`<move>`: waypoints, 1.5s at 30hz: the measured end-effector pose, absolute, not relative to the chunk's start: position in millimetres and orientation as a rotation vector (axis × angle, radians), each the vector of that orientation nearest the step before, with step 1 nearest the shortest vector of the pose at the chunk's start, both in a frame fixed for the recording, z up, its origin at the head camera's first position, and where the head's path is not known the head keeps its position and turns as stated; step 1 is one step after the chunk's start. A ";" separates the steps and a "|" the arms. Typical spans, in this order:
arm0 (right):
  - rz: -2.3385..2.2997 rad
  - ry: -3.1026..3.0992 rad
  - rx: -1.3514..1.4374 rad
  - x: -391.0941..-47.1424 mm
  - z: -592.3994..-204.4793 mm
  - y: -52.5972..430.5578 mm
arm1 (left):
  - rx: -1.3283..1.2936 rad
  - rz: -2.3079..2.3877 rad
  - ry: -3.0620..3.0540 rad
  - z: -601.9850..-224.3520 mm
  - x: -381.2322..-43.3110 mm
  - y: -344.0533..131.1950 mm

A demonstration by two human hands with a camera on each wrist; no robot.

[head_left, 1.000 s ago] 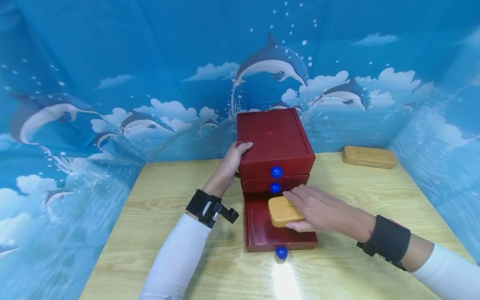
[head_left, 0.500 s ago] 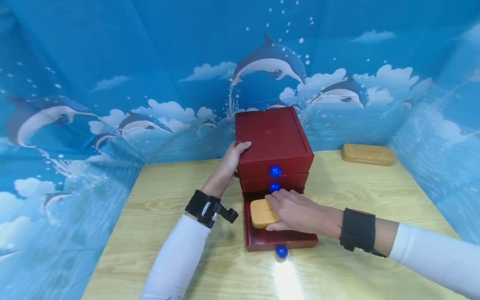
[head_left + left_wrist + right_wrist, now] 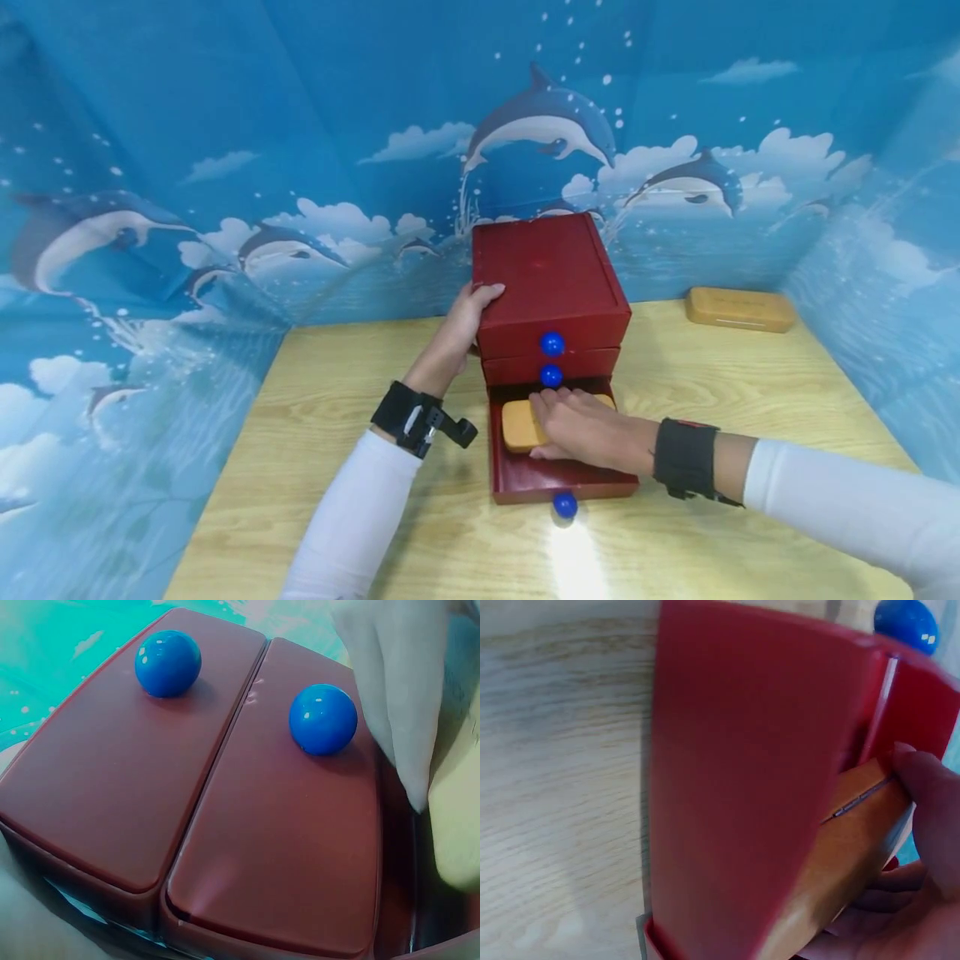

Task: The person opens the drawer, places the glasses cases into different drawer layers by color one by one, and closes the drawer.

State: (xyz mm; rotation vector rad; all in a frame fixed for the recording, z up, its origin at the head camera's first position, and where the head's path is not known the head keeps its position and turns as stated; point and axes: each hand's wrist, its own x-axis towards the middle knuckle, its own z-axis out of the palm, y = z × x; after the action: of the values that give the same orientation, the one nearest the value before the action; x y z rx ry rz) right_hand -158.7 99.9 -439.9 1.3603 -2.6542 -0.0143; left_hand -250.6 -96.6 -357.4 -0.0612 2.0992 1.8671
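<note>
A small dark-red drawer cabinet [image 3: 543,267] with round blue knobs stands near the back of the table. Its bottom drawer [image 3: 525,479] is pulled out. My left hand [image 3: 459,327] grips the cabinet's left side, thumb over the top edge. Inside the drawer lies a yellow-brown glasses case [image 3: 520,427], lengthwise across it, and my right hand [image 3: 583,427] holds it from above. The right wrist view shows the thumb against the case [image 3: 847,840], along which a metal hinge line runs. Behind the cabinet's side, the left hand's fingers are mostly hidden.
A second yellow-brown glasses case [image 3: 740,309] lies at the back right of the wooden table [image 3: 337,400]. A blue dolphin-print cloth [image 3: 360,100] encloses the back and sides. The upper two drawers are closed, their blue knobs [image 3: 552,344] facing me.
My right hand has carried the glasses case leftward and down into the bottom drawer, where it now lies between the drawer walls. The left hand has kept its place on the cabinet.
</note>
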 end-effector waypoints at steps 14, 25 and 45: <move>0.118 -2.945 1.195 -167.3 -453.3 94.3 | -0.023 1.850 2.128 -356.9 -248.4 -94.2; 0.196 -3.097 1.079 -172.8 -458.2 87.9 | -0.020 1.855 2.129 -356.7 -247.0 -92.6; 0.130 -3.024 1.129 -171.9 -454.7 87.1 | -0.048 1.851 2.130 -358.7 -249.3 -96.1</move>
State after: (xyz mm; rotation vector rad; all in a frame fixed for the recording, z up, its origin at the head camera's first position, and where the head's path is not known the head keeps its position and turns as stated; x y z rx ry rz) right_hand -171.9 87.1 -454.7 1.1287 -3.0238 0.1300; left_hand -249.3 -96.1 -358.7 -0.0481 2.1303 1.8510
